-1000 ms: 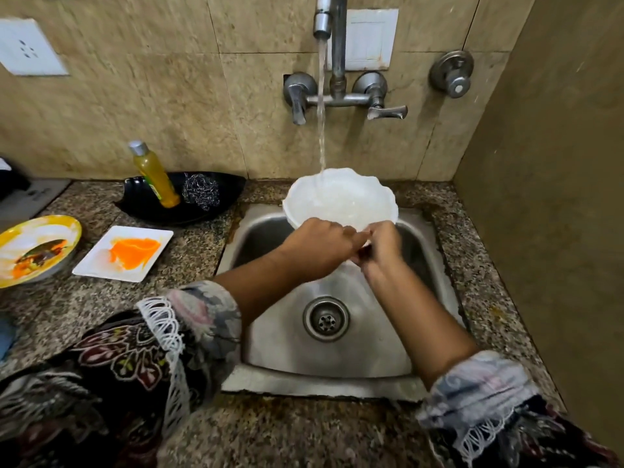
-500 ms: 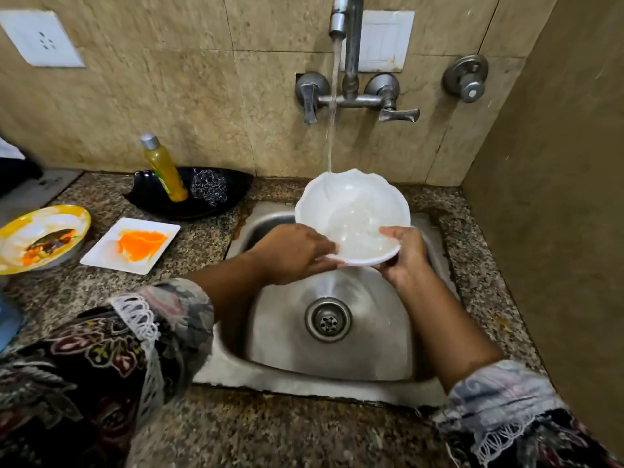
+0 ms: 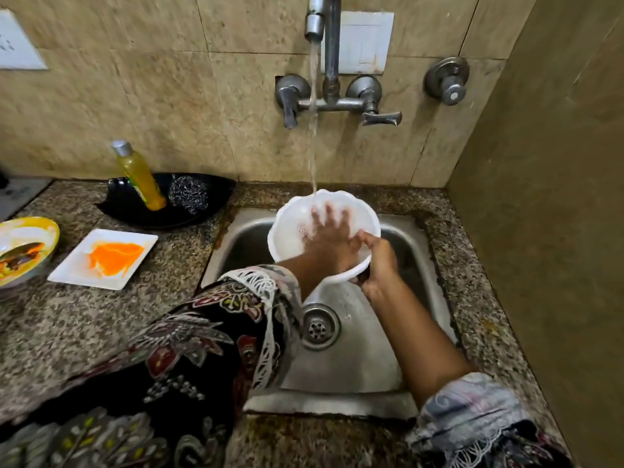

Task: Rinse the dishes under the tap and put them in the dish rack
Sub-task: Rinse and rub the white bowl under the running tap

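A white scalloped bowl (image 3: pixel 290 231) is held over the steel sink (image 3: pixel 364 349), with the tap's (image 3: pixel 315 25) running stream hitting its far rim. My right hand (image 3: pixel 380 261) grips the bowl's near right edge. My left hand (image 3: pixel 329 236) lies flat inside the bowl, fingers spread against the wet surface. On the counter to the left sit a white square plate (image 3: pixel 72 270) smeared with orange sauce and a yellow-rimmed bowl (image 3: pixel 50 231) with food scraps. No dish rack is in view.
A black dish (image 3: pixel 135 207) behind the square plate holds a yellow soap bottle (image 3: pixel 140 177) and a steel scrubber (image 3: pixel 187 194). Tap handles (image 3: pixel 337 99) and a wall valve (image 3: pixel 447 81) sit on the tiled wall. A side wall (image 3: pixel 540 231) closes the right.
My left hand has left the bowl's near rim and gone inside the bowl, fingers spread. The bowl stays under the stream, still gripped by my right hand.
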